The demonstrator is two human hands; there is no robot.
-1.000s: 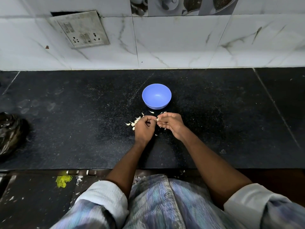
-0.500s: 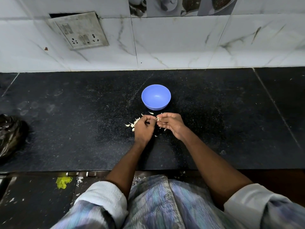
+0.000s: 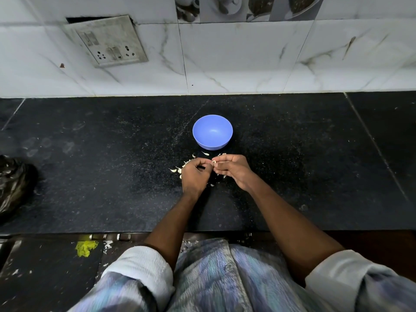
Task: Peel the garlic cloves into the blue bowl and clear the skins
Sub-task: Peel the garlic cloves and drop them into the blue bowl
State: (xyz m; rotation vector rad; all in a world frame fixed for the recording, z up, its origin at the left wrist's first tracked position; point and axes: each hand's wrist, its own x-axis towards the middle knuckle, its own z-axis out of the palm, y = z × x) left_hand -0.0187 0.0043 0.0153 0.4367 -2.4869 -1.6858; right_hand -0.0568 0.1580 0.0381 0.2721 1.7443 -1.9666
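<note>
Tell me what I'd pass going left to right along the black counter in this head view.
Black plastic bag → scattered garlic skins → left hand → small garlic clove pinched between both hands → right hand. The blue bowl sits just behind the hands, so it has no clear place in that order.

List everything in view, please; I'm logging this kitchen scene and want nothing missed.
blue bowl: one, blue, on the counter beyond the hands, looks empty
garlic clove: one, pale, pinched between both hands
garlic skins: scattered, whitish, around the hands
counter: one, black
black bag: one, at the left edge
switch plate: one, grey, on the wall
yellow smear: one, below the counter edge
left hand: one, curled
right hand: one, curled
</note>
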